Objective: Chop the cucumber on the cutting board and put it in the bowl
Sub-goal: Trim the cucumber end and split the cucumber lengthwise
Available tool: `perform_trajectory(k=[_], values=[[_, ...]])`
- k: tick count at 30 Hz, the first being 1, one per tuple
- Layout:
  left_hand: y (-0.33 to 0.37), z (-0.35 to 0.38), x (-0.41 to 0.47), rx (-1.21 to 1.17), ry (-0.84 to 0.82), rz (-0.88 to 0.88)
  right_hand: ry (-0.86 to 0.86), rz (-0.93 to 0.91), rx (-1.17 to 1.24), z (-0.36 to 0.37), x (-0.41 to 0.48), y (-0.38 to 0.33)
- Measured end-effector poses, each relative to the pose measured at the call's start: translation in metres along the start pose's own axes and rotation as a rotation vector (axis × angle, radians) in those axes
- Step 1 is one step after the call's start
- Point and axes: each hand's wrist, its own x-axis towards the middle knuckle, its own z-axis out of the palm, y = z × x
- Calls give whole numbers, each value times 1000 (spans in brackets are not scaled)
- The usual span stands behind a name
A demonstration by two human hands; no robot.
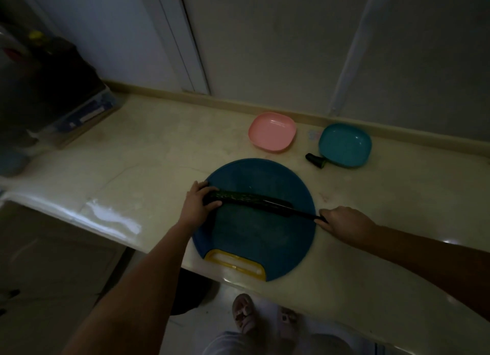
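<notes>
Beside the teal bowl (344, 145) lies 1 stub (315, 161); left grip (197, 206) holds cucumber (238, 197), right grip (344, 224) knife (278, 205).

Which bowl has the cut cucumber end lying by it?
The teal bowl, the right-hand one: the cucumber end lies at its near-left rim. The pink bowl stands apart, farther left.

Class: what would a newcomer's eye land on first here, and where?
The round blue cutting board at the front of the counter, a cucumber across it. The left hand grips the cucumber's left end; the right hand holds a knife to it. Behind: a pink bowl and a teal bowl.
</notes>
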Motion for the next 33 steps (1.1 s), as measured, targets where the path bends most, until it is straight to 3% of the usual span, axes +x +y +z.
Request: perform_trajectory(k=[5, 11, 16, 23, 26, 30, 33], values=[[5, -10, -1, -20, -51, -45, -11, 55, -37, 1, -24, 16], [-6, -26, -8, -209, 27, -228, -12, 110, -79, 11, -42, 30], [-6, -28, -6, -340, 96, -268, -37, 157, -138, 14, -59, 38], [-3, -26, 5, -513, 51, -311, 13, 180, -67, 22, -68, 32], [-4, -27, 11, -529, 35, -312, 120, 164, 106, 28, -75, 33], [-3, -29, 17, -515, 15, -292, 116, 211, 401, 17, -62, 14], [-2, -29, 19, -519, 7, -285, 173, 164, 477, 0, -35, -9]])
